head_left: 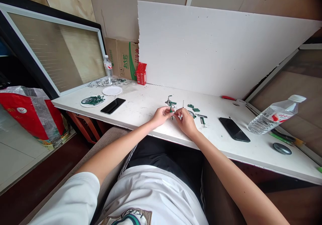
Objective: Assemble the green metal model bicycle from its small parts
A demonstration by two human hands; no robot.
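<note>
Above the white table, my left hand [161,115] pinches a small dark-green plastic model part [171,110] between thumb and fingers. My right hand [186,121] is closed at the other side of that part, its fingertips almost touching the left ones. A thin dark shaft [183,103] sticks up by the right fingers; whether they grip it is unclear. Just behind the hands sits a green and grey piece [172,102]. A round spoked part [192,114] shows partly behind my right hand. Right of it lie flat green pieces [196,110] and narrow green-grey strips [202,120].
On the left are a plate of green parts [93,100], a white plate [112,90], a phone [113,106], a water bottle [108,65] and a red box [141,74]. Rightward lie another phone [234,129], a large tilted bottle [276,115] and a mouse [282,148]. A white board [201,50] stands behind.
</note>
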